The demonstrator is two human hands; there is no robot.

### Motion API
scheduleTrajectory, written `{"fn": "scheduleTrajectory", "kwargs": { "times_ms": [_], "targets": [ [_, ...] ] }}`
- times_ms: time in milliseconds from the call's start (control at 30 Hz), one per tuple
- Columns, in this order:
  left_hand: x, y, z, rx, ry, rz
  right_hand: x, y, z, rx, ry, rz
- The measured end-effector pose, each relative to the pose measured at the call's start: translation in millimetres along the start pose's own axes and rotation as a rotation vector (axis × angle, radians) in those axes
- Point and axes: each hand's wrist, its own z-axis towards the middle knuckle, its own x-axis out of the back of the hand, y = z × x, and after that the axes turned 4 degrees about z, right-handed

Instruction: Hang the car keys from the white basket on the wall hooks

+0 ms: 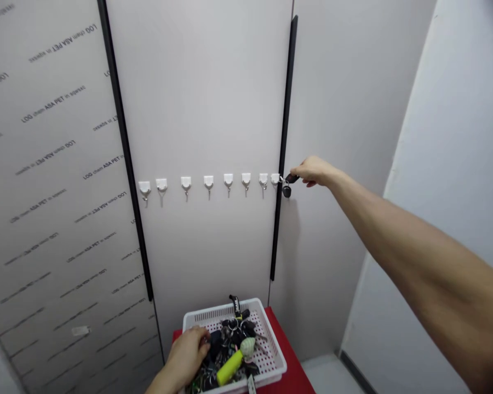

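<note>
My right hand [314,171] reaches out to the wall and pinches a black key fob [288,185] at the rightmost white hook [275,179]. A row of several white adhesive hooks [208,183] runs along the grey panel; the others look bare. My left hand [187,353] rests inside a white perforated basket [271,335] low in view, fingers curled down among a pile of keys and key rings [234,334]. A yellow-green tag [229,368] lies in that pile. What the left fingers grip is hidden.
The basket stands on a red surface [296,372]. Black vertical strips [282,148] divide the wall panels. A panel with printed film covers the left wall [45,164]. A white wall closes the right side, with grey floor below.
</note>
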Motion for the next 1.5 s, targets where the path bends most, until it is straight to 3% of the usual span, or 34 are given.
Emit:
{"fn": "scheduleTrajectory", "kwargs": {
  "times_ms": [300, 467, 633, 733, 1000, 1067, 1200, 1267, 1367, 1500],
  "targets": [
    [-1.5, -1, 0, -0.002, 0.022, 0.0, -3, -9, 26, 0.116, -0.045, -0.192],
    [-3.8, -3, 2, 0.004, 0.024, -0.008, 0, -5, 15, 0.08, -0.177, -0.262],
    [-3.1, -1, 1, -0.012, 0.037, 0.024, 6, -9, 3, -0.033, -0.141, -0.105],
    [-1.6, 0, 0, -0.009, 0.03, 0.026, -2, -3, -1, -0.078, -0.164, 0.079],
    [-3.1, -1, -1, -0.005, 0.031, 0.015, -39, 37, -19, -0.211, -0.35, 0.837],
    [-3.6, -1, -1, -0.004, 0.037, 0.015, -37, 36, -20, -0.196, -0.289, 0.854],
    [-3.3, 0, 1, -0.005, 0.031, 0.027, -22, 18, -16, -0.123, -0.089, 0.678],
    [-2.8, 0, 1, -0.006, 0.034, 0.028, -21, 10, -18, -0.047, -0.102, 0.615],
    [-2.5, -1, 1, -0.017, 0.035, 0.019, -39, 12, -35, 0.058, -0.236, 0.533],
    [-4.1, -7, 2, -0.056, 0.057, -0.017, -99, 45, -87, 0.047, -0.458, 0.46]
  ]
}}
